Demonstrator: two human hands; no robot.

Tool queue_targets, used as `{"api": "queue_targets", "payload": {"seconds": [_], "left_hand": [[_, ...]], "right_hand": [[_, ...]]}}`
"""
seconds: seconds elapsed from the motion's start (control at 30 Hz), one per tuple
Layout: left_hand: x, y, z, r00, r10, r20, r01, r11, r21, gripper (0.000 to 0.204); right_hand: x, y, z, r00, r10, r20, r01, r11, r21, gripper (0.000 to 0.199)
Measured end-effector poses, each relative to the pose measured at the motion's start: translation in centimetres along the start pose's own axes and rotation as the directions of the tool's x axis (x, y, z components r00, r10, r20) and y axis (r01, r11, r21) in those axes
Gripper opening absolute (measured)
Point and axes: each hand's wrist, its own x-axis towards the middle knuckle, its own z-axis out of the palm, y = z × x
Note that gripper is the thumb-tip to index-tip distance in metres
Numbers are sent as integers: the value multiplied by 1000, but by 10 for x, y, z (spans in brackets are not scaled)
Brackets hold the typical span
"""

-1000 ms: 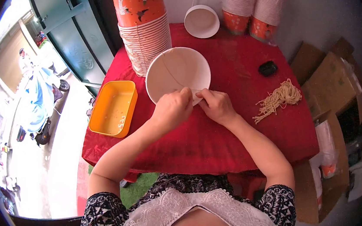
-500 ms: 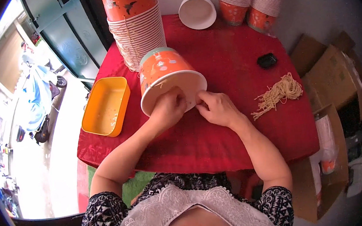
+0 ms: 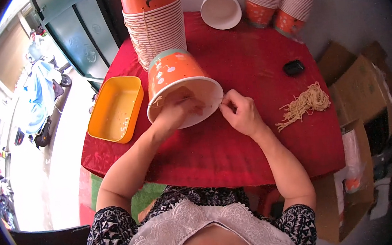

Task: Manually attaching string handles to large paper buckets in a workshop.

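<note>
An orange paper bucket [image 3: 175,75] with a white inside lies tilted on the red table [image 3: 255,150], its mouth turned toward me. My left hand [image 3: 176,112] reaches into the mouth and holds the bucket from inside. My right hand [image 3: 240,113] pinches the bucket's right rim, fingers closed on the edge or on a thin string there; which one I cannot tell. A bundle of pale strings [image 3: 305,105] lies on the cloth to the right of that hand.
A tall stack of orange buckets [image 3: 153,18] stands behind, two more stacks [image 3: 283,0] at the back right, a white lid [image 3: 220,10] between them. An orange tray [image 3: 114,109] sits left, a small black object [image 3: 293,67] right. Cardboard boxes [image 3: 367,91] crowd the right side.
The bucket has tipped from mouth-up to lying on its side, showing its orange wall. My left hand has gone into its mouth; my right hand stays at the rim.
</note>
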Motion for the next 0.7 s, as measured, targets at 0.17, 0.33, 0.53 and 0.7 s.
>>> {"api": "queue_targets", "payload": {"seconds": [0.17, 0.33, 0.53, 0.7], "left_hand": [[-1, 3, 6, 977, -193, -90, 169, 960, -225, 21], [4, -24, 9, 975, -169, -145, 109, 929, -352, 19], [7, -28, 20, 986, -163, -35, 122, 848, -516, 15], [10, -24, 27, 980, -200, 2, 166, 810, -563, 10]], "right_hand": [[1, 1, 1, 994, 106, 26, -106, 994, 10, 13], [0, -1, -1, 996, 55, 68, -45, 990, -137, 16], [-6, 9, 2, 991, 54, 118, -19, 960, -281, 15], [-4, 3, 8, 978, 189, 90, -174, 973, -155, 21]]}}
